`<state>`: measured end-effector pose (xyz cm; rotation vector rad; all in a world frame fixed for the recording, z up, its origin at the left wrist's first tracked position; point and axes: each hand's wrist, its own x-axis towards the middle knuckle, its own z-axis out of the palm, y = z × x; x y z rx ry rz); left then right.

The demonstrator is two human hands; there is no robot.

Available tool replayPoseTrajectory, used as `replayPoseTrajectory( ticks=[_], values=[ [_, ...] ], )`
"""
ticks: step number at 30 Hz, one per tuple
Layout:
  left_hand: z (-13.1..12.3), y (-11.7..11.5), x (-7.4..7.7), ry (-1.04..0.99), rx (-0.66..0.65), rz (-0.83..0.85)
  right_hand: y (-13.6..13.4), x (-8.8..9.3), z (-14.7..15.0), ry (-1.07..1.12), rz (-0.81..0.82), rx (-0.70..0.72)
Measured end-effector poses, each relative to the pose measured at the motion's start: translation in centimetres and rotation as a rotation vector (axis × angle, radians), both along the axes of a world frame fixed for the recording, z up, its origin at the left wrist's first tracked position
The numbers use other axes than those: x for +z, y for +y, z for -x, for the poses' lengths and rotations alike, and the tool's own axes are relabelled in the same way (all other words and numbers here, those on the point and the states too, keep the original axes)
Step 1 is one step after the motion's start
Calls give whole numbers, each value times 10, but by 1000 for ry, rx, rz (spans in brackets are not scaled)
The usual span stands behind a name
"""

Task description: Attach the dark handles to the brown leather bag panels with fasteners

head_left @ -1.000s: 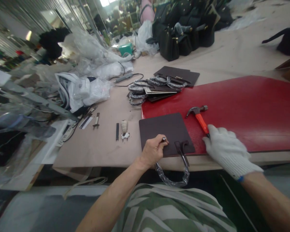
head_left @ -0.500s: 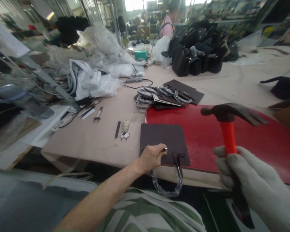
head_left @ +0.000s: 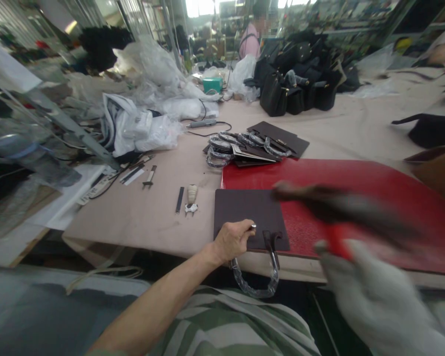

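Observation:
My left hand point(head_left: 234, 241) is closed in a pinch on a small metal piece point(head_left: 252, 227) pressed against the near edge of a dark brown leather panel point(head_left: 247, 212). The panel's plastic-wrapped handle point(head_left: 254, 283) hangs over the table's front edge. My right hand point(head_left: 374, 296), in a white glove, grips a hammer point(head_left: 341, 212) with an orange shaft; hammer and glove are smeared by motion, with the dark head above the panel's right side. The panel lies partly on a red mat point(head_left: 374, 198).
A stack of brown panels with wrapped handles point(head_left: 252, 143) lies behind the mat. Small tools point(head_left: 188, 198) rest left of the panel. Plastic bags point(head_left: 144, 118) pile up at the left. Black handbags point(head_left: 296, 89) stand at the back, with a person beyond them. A brown bag point(head_left: 437, 168) sits right.
My right hand picked the hammer up off the red mat, raised it, and now swings it left and down toward the panel. My left hand has stayed on the metal piece.

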<state>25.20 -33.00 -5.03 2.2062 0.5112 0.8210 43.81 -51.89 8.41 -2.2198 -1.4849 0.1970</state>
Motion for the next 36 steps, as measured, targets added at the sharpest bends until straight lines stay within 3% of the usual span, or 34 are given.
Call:
replayPoseTrajectory(
  ticks=[3, 5, 8, 11, 13, 16, 20, 23, 25, 28, 30, 32, 36],
  values=[
    [0, 0, -1, 10, -17, -37, 5, -9, -3, -73, 164, 110],
    [0, 0, -1, 24, -11, -51, 8, -12, -12, -129, 240, 112],
    [-1, -1, 0, 38, 3, -35, 9, -21, -33, -209, 292, 4],
    [-2, -1, 3, 42, -1, -15, 12, -44, -62, -261, 365, -155],
    [-3, -1, 4, 47, -3, -12, 17, -64, -78, -311, 294, -197],
    [-1, 0, 6, 71, 3, -16, 29, -89, -84, -452, 82, -114],
    [3, -5, 9, 85, 9, -10, 45, -107, -46, -462, -198, 86],
    [-1, -9, 12, 71, 2, 75, 55, -117, -9, -374, -213, 247],
    [-6, -7, 15, 0, 86, 272, 59, -123, 6, -348, -170, 263],
    [-7, 12, 22, -289, 426, 700, 61, -127, 11, -303, -116, 241],
    [3, 34, 27, -389, 613, 807, 61, -127, 10, -269, -89, 231],
    [20, 57, 32, -248, 709, 683, 61, -125, 11, -251, -67, 201],
    [52, 83, 35, 327, 841, 273, 61, -115, 21, -249, -10, 115]
  ],
)
